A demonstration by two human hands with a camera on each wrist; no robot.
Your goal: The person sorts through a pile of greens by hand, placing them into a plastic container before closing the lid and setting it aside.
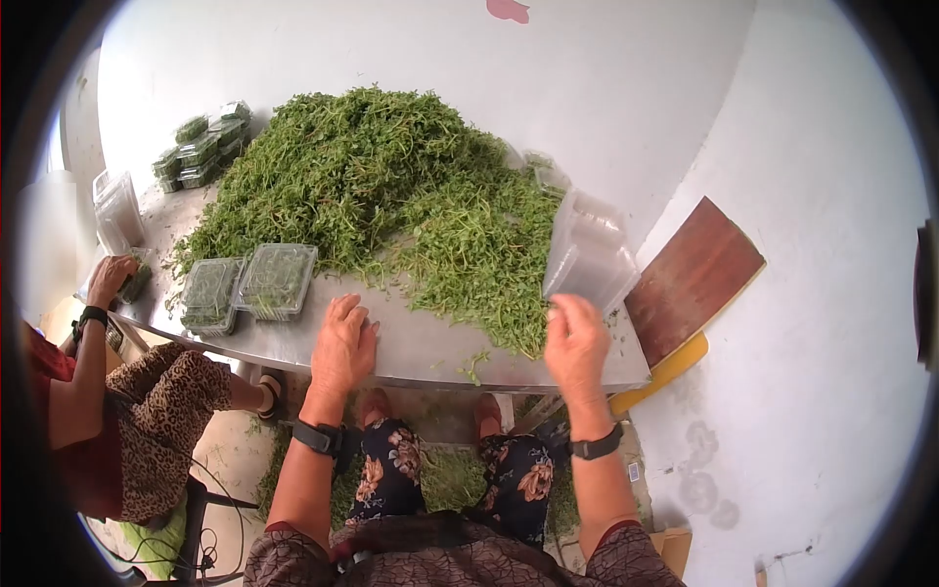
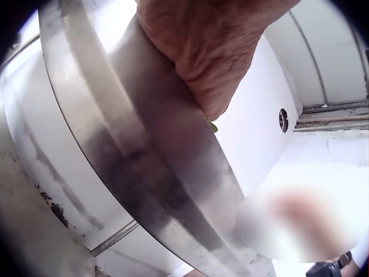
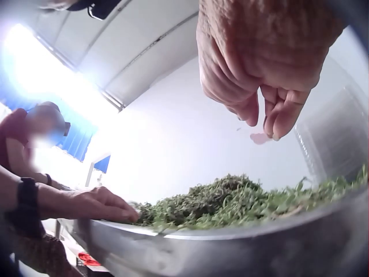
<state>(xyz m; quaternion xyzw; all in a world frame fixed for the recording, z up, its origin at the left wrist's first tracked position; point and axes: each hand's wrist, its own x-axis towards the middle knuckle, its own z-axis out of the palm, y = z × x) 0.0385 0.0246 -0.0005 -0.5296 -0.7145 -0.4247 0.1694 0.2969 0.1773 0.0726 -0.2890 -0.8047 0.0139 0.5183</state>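
Observation:
A large heap of green leafy stems (image 1: pixel 352 176) covers the metal table (image 1: pixel 401 338). Near the table's front edge, my left hand (image 1: pixel 342 344) rests with relaxed fingers, right of two closed clear boxes of greens (image 1: pixel 277 281). My right hand (image 1: pixel 577 342) is at the heap's right edge, in front of a stack of clear empty containers (image 1: pixel 592 249). In the right wrist view that hand (image 3: pixel 265 63) is raised above the greens (image 3: pixel 230 202), fingers bent downward with a gap between thumb and fingers, nothing visible in them.
At the left another person's hand (image 1: pixel 112 279) holds a small box of greens. Filled boxes (image 1: pixel 199 149) are piled at the back left, beside a stack of empty containers (image 1: pixel 117 210). A reddish-brown board (image 1: pixel 694 279) leans by the table's right end. Greens lie on the floor.

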